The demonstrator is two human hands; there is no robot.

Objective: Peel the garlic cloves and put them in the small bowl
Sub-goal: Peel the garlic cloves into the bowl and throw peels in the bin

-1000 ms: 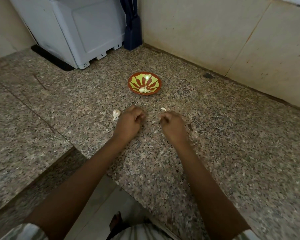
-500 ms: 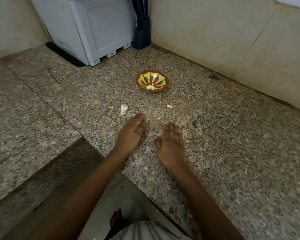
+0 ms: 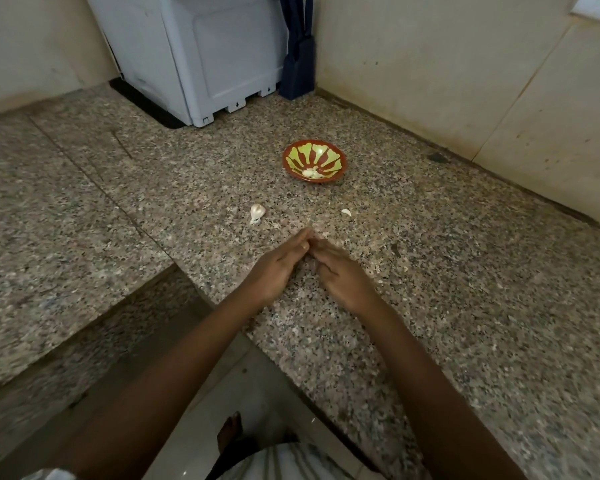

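- Table: speckled granite, with the small bowl standing toward its far corner.
- Left hand: on the viewer's side of the bowl. Its fingers are nearly straight and their tips meet those of the other hand. Nothing shows in its hold.
- Right hand: also on the viewer's side of the bowl, just beside the left. It is motion-blurred, so I cannot tell how far its fingers curl or whether it holds anything.
- Small bowl: red with green petals. Peeled cloves lie against its near wall.
- Unpeeled clove: on the table between bowl and hands, left of the bowl. This is probably the next piece to peel. Advice: pinch the root end, split the skin with a thumbnail, and strip it away from the bowl so husk stays out.
- Pale scrap: near the bowl, on its front right. It is too small to tell clove from skin.
- Hard to make out: the space between the meeting fingertips is hidden, and the number of cloves in the bowl is unclear.
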